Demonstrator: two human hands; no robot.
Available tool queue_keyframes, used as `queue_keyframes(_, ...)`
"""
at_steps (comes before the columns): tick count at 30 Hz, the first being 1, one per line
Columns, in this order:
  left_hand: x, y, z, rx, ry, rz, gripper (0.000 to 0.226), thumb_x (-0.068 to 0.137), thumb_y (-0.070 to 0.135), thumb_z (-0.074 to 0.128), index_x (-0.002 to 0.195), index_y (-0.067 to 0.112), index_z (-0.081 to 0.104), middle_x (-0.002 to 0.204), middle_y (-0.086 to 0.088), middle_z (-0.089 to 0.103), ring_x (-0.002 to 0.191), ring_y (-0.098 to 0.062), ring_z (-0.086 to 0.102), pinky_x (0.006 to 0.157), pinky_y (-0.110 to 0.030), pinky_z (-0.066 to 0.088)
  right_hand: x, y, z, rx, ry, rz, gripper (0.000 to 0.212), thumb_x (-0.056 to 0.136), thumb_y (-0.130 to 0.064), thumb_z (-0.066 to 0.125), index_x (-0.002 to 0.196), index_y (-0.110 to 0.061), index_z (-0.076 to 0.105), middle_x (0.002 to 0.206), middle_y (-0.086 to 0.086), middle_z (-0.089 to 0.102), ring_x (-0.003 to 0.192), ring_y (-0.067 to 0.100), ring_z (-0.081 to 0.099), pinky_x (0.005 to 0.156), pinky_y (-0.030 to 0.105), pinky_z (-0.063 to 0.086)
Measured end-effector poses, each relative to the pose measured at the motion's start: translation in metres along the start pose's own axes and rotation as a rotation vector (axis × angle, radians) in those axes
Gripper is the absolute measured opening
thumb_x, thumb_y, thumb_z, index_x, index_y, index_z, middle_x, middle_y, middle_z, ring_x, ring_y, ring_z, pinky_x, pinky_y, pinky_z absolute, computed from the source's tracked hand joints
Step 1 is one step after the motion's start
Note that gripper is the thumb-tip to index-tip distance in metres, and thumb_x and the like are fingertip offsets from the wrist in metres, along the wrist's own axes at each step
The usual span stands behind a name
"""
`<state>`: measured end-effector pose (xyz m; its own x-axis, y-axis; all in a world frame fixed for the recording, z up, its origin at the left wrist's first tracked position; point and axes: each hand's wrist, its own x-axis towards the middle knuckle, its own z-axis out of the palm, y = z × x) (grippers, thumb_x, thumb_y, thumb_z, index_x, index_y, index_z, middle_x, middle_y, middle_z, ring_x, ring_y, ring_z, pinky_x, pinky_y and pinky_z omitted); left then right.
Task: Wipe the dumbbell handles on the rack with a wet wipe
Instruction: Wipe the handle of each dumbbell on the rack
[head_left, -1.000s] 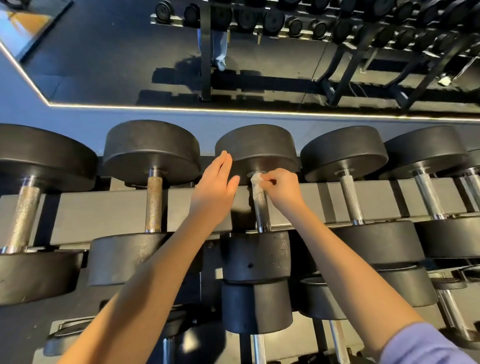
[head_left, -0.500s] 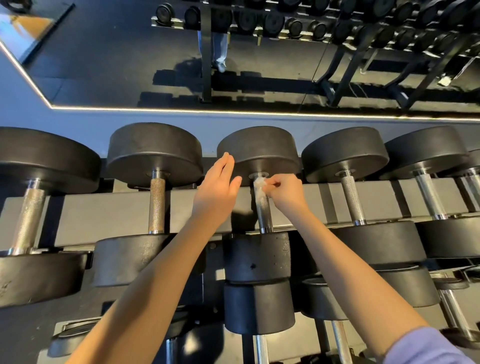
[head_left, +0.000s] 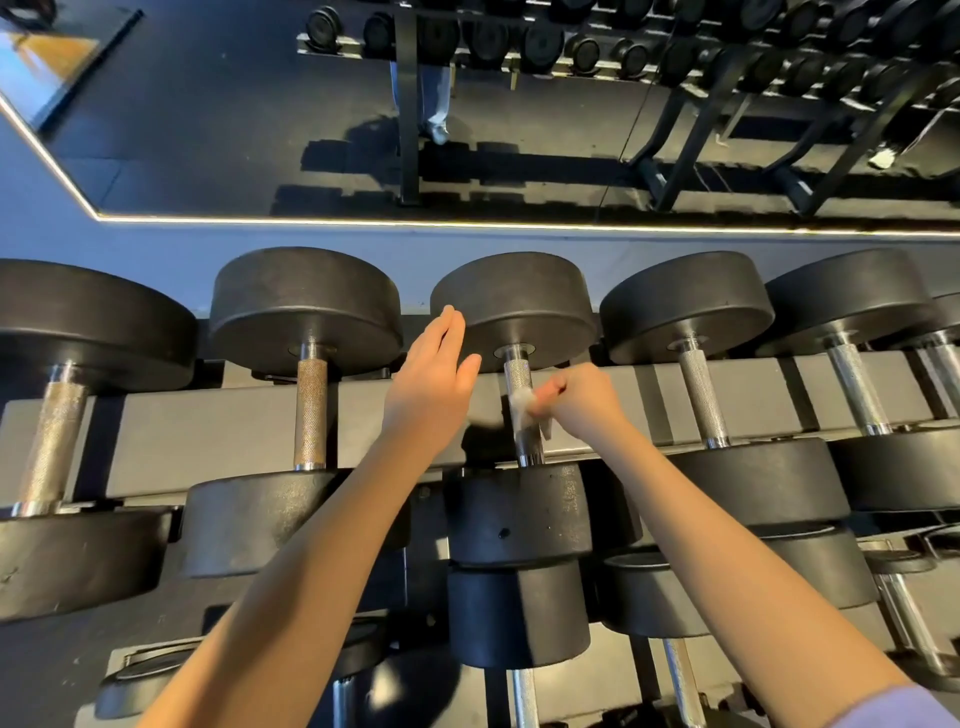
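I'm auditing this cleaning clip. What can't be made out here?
Head view only:
- wet wipe: motion-blurred, its fold unclear.
- handle: its middle hidden by the wet wipe and right hand.
- lower-tier dumbbells: partly covered by both forearms, cut by the bottom edge.
- mirrored rack: its dumbbells too small for detail.

You're not getting any readable text, brand or weight number anywhere here. The closest thing is the near head of the middle dumbbell (head_left: 519, 514), which is showing a faint raised marking toward its right edge. It's coming through too small and blurry to tell letters from digits.
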<state>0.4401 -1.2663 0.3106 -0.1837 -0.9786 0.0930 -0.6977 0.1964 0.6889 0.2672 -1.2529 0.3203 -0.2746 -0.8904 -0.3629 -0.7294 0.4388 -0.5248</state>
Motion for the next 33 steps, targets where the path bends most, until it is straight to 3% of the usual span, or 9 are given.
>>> queue_keyframes(4, -0.001, 0.000, 0.002, 0.003, 0.013, -0.005, 0.053, 0.103, 0.030, 0.033, 0.152, 0.021, 0.016, 0.159, 0.008, 0.015, 0.144, -0.009, 0.014, 0.106, -0.018, 0.014, -0.004, 0.001, 0.000, 0.046, -0.027, -0.011, 0.026, 0.075, -0.015, 0.075, 0.054, -0.010, 0.061, 0.066, 0.008, 0.059, 0.067, 0.022, 0.056, 0.064, 0.029, 0.048)
queue_keyframes(7, -0.001, 0.001, 0.001, 0.019, 0.001, -0.001, 0.053, 0.103, 0.032, 0.032, 0.152, 0.021, 0.015, 0.159, 0.007, 0.014, 0.144, -0.010, 0.015, 0.108, -0.021, 0.017, -0.004, -0.007, 0.001, 0.191, 0.093, -0.044, 0.006, 0.076, -0.008, 0.074, 0.074, -0.004, 0.071, 0.080, 0.008, 0.066, 0.076, 0.019, 0.060, 0.067, 0.027, 0.048)
queue_keyframes(11, -0.001, 0.001, 0.001, 0.013, -0.010, 0.004, 0.053, 0.103, 0.032, 0.032, 0.152, 0.020, 0.015, 0.159, 0.006, 0.014, 0.144, -0.010, 0.014, 0.109, -0.021, 0.017, -0.009, -0.008, 0.000, -0.036, -0.116, -0.022, 0.025, 0.075, -0.011, 0.071, 0.052, -0.019, 0.070, 0.064, -0.002, 0.066, 0.062, 0.013, 0.059, 0.058, 0.018, 0.050)
queue_keyframes(13, -0.001, 0.001, 0.001, 0.007, -0.012, 0.001, 0.053, 0.103, 0.032, 0.031, 0.152, 0.020, 0.015, 0.159, 0.006, 0.014, 0.145, -0.010, 0.014, 0.110, -0.022, 0.016, -0.013, -0.006, 0.007, -0.195, -0.200, -0.040, 0.005, 0.073, -0.017, 0.078, 0.077, -0.014, 0.078, 0.085, 0.005, 0.073, 0.079, 0.018, 0.067, 0.076, 0.026, 0.055)
queue_keyframes(15, -0.002, 0.001, 0.000, 0.005, -0.015, 0.001, 0.053, 0.103, 0.032, 0.031, 0.152, 0.020, 0.014, 0.159, 0.006, 0.013, 0.145, -0.011, 0.014, 0.111, -0.023, 0.017, -0.011, -0.007, 0.013, -0.231, -0.163, -0.012, 0.022, 0.072, -0.017, 0.077, 0.093, -0.009, 0.075, 0.096, 0.008, 0.072, 0.086, 0.019, 0.067, 0.081, 0.029, 0.055)
queue_keyframes(22, 0.000, 0.001, -0.002, 0.019, -0.034, -0.009, 0.054, 0.103, 0.034, 0.030, 0.153, 0.022, 0.012, 0.159, 0.008, 0.012, 0.145, -0.012, 0.015, 0.112, -0.028, 0.022, -0.012, -0.018, 0.004, -0.150, -0.097, 0.020, 0.019, 0.074, -0.025, 0.075, 0.058, -0.016, 0.069, 0.064, -0.002, 0.062, 0.063, 0.011, 0.057, 0.054, 0.015, 0.044)
queue_keyframes(24, 0.000, 0.000, -0.002, 0.018, -0.038, -0.007, 0.054, 0.103, 0.035, 0.030, 0.153, 0.022, 0.012, 0.159, 0.008, 0.012, 0.145, -0.012, 0.015, 0.112, -0.030, 0.022, -0.016, -0.010, 0.004, -0.192, -0.106, -0.008, 0.013, 0.074, -0.023, 0.075, 0.069, -0.010, 0.073, 0.075, 0.004, 0.069, 0.074, 0.017, 0.065, 0.068, 0.023, 0.054)
queue_keyframes(26, -0.001, -0.001, -0.002, 0.017, -0.038, -0.006, 0.054, 0.103, 0.035, 0.030, 0.153, 0.022, 0.012, 0.159, 0.008, 0.012, 0.145, -0.012, 0.015, 0.113, -0.030, 0.022, -0.017, -0.004, 0.006, -0.271, -0.185, 0.013, 0.032, 0.070, -0.028, 0.080, 0.092, -0.006, 0.074, 0.093, 0.010, 0.070, 0.091, 0.025, 0.065, 0.085, 0.035, 0.054)
queue_keyframes(33, 0.000, -0.002, 0.001, 0.011, -0.027, 0.001, 0.054, 0.103, 0.034, 0.031, 0.152, 0.022, 0.013, 0.159, 0.008, 0.012, 0.145, -0.011, 0.015, 0.112, -0.028, 0.021, -0.006, -0.007, 0.008, -0.078, 0.074, -0.007, 0.013, 0.082, -0.005, 0.062, 0.082, 0.003, 0.072, 0.084, 0.016, 0.070, 0.084, 0.029, 0.065, 0.076, 0.037, 0.055)
